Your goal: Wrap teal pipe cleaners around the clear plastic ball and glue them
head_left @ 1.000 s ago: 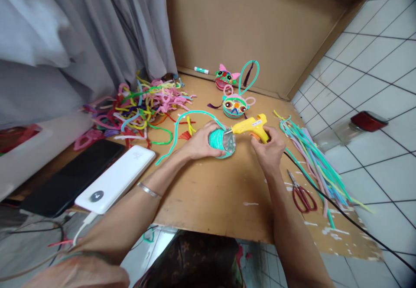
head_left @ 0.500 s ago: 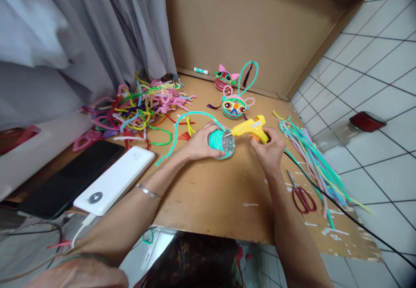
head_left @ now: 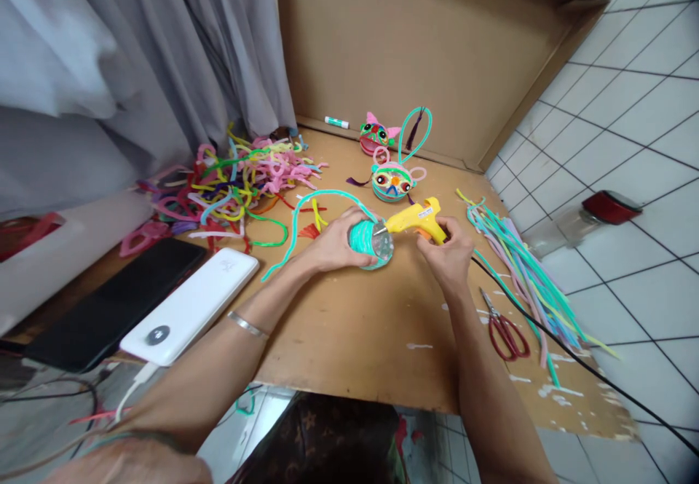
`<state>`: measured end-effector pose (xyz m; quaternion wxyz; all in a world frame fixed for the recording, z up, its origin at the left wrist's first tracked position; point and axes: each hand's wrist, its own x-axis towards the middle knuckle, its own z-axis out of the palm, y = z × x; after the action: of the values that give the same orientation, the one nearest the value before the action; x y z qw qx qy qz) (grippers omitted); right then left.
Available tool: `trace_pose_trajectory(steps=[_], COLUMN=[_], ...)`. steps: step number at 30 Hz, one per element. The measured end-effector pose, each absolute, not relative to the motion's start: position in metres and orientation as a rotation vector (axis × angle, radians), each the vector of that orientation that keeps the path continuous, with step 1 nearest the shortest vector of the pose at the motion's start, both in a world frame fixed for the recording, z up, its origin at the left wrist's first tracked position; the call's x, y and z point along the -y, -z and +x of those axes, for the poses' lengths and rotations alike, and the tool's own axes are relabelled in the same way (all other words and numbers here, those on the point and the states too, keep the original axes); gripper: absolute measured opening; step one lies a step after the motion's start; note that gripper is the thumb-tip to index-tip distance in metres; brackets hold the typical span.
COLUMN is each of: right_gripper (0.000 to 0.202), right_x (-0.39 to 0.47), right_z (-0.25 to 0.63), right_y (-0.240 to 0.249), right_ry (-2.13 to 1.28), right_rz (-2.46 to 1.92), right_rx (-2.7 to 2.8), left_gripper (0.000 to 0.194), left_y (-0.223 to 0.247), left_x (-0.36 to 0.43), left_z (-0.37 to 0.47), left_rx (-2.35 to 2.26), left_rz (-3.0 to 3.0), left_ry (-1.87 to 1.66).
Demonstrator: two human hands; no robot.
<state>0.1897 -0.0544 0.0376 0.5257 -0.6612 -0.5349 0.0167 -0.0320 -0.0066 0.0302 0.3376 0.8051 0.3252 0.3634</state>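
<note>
My left hand (head_left: 337, 242) is wrapped round a small clear container (head_left: 384, 245) that has turquoise pipe cleaner (head_left: 361, 239) wound about its side. A loose length of the same strand (head_left: 295, 222) curves away to the left over my wrist side. In my right hand (head_left: 451, 251) is a yellow glue gun (head_left: 413, 216), its metal nozzle at the container's upper rim. Behind them stand a decorated animal-face figure (head_left: 392, 181) with pink ears and a smaller pink-eared one (head_left: 376, 135).
Tangled pipe cleaners (head_left: 256, 171) lie at the back left, with a black phone (head_left: 114, 302) and white power bank (head_left: 191, 306) nearer. Red-handled scissors (head_left: 507, 335), straight pipe cleaners (head_left: 524, 273) and the gun's black cord (head_left: 557, 342) are right. A marker (head_left: 337, 122) lies behind.
The glue gun and my right hand have shifted very slightly left, the nozzle staying at the container's rim. The view has moved a little; both holds are the same.
</note>
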Motion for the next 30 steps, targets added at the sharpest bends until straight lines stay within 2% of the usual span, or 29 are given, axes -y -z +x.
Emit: trace_pose_trajectory(steps=[5,10,15,21,30], right_gripper=[0.034,0.035,0.04,0.04,0.054], right_x=[0.041,0.034,0.037,0.04,0.043], right_z=[0.213,0.241,0.247,0.244,0.228], right_y=[-0.024,0.0,0.014,0.014,0.0], right_ry=[-0.038,0.209,0.241,0.258,0.229], right_rz=[-1.603,-1.872,-2.099,-2.253,-2.529], right_rx=[1.117,1.045,1.065,1.135,1.237], left_gripper=[0.065,0.066,0.066,0.065,0.064], left_y=[-0.027,-0.026,-0.026,-0.026,-0.022], left_x=[0.004,0.005,0.006,0.007,0.007], left_z=[-0.033,-0.033,-0.032,-0.032,-0.032], left_rx=[-0.9,-0.921,-0.906,-0.889,-0.856], left_rz=[2.107,2.098,2.132,2.158,2.165], left_ry=[-0.967,-0.959,-0.969,-0.971,-1.018])
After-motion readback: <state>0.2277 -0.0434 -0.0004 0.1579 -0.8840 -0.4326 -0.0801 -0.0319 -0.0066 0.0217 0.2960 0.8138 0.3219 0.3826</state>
